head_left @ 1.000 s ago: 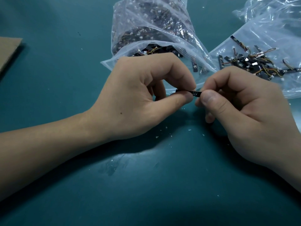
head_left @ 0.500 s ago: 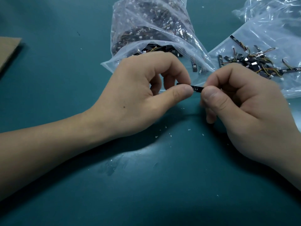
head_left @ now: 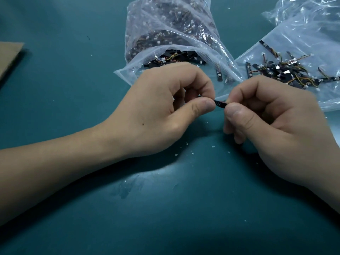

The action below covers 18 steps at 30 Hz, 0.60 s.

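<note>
**Both hands pinch one small black strip**

The left hand (head_left: 161,111) and right hand (head_left: 272,126) each pinch an end of a small black strip (head_left: 219,104), held between thumb and forefinger just above the teal table (head_left: 165,208), near an open plastic bag (head_left: 174,43) of parts.

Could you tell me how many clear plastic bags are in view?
3: a full bag behind the left hand, a flat bag with loose parts at right, a crumpled bag top right, partly cut off.

Electronics assembly workstation: a teal anti-static-type mat covers the counter (head_left: 55,100), carrying clear plastic bags (head_left: 171,34) filled with small black circuit strips with coloured wire leads (head_left: 287,69).
</note>
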{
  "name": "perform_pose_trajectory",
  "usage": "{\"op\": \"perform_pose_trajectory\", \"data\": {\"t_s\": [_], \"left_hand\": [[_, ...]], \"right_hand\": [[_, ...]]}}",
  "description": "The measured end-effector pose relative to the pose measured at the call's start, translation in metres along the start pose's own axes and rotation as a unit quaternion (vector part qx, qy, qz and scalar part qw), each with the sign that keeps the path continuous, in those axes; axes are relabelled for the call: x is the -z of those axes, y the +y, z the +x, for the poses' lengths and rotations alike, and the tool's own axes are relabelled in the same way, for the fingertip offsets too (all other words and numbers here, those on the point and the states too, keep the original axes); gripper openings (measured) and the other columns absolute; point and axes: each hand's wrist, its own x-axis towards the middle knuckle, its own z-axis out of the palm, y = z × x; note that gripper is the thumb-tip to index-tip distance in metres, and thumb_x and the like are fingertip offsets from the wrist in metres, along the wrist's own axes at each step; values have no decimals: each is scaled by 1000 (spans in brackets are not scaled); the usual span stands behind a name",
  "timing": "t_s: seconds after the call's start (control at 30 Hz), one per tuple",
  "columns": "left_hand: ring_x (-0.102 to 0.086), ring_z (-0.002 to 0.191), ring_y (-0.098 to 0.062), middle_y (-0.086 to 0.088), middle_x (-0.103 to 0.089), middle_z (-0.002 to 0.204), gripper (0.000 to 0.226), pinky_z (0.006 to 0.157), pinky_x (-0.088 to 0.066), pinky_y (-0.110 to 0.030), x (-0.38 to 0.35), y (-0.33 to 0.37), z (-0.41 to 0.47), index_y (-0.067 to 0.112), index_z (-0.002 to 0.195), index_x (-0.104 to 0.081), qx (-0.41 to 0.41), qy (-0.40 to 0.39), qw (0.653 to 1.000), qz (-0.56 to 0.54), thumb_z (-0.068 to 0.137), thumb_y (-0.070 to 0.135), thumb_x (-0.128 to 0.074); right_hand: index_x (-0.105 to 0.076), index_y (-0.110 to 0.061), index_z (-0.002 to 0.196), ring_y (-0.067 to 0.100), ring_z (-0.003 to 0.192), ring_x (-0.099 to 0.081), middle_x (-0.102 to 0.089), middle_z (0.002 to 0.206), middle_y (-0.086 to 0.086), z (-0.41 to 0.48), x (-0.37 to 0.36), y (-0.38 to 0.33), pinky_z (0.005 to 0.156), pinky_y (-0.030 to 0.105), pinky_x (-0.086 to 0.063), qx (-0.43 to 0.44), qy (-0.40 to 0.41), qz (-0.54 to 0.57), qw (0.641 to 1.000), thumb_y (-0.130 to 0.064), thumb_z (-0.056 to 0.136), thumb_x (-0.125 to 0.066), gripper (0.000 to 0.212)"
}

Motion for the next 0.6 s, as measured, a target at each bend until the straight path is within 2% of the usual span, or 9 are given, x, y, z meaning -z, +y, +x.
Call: {"op": "perform_pose_trajectory", "data": {"t_s": [0.17,0.3,0.4,0.53,0.6], "left_hand": [[-51,68,-5,10,-60,77,5,66,-40,-12,1,-1,1,16,90,-68,-1,-1,1000,-12,94,17,-71],[-54,69,-12,7,-62,78,5,64,-45,-21,1,-1,0,16,90,-68,-6,5,1000,-22,94,17,-71],[-56,69,-15,6,-63,78,7,64,-47,-30,1,-1,-1,19,89,-68,-14,17,999,-33,94,17,-72],[-56,70,-14,7,-62,78,7,64,-47,-29,1,0,-2,20,89,-67,-29,22,999,-28,95,20,-72],[-56,69,-15,5,-64,79,6,64,-48,-32,1,-1,-2,19,91,-69,-30,38,998,-26,94,20,-73]], "right_hand": [[-61,-30,90,22,54,-61,-68,67,-4,0,0,1,52,41,-48,-3,-6,-24,1000,-41,94,-60,12],[-60,-30,95,20,58,-63,-70,72,-5,0,-1,1,53,34,-50,8,0,-22,1000,-38,97,-59,9],[-61,-29,97,21,57,-61,-69,74,-4,-1,-2,1,53,34,-49,10,1,-21,1000,-37,98,-59,7],[-62,-27,95,21,55,-60,-68,72,-2,0,-1,1,51,29,-47,8,-1,-9,1000,-35,97,-59,9],[-62,-28,99,21,57,-61,-70,75,-3,-1,-2,1,53,33,-48,10,0,-21,1000,-36,98,-57,9]]}}
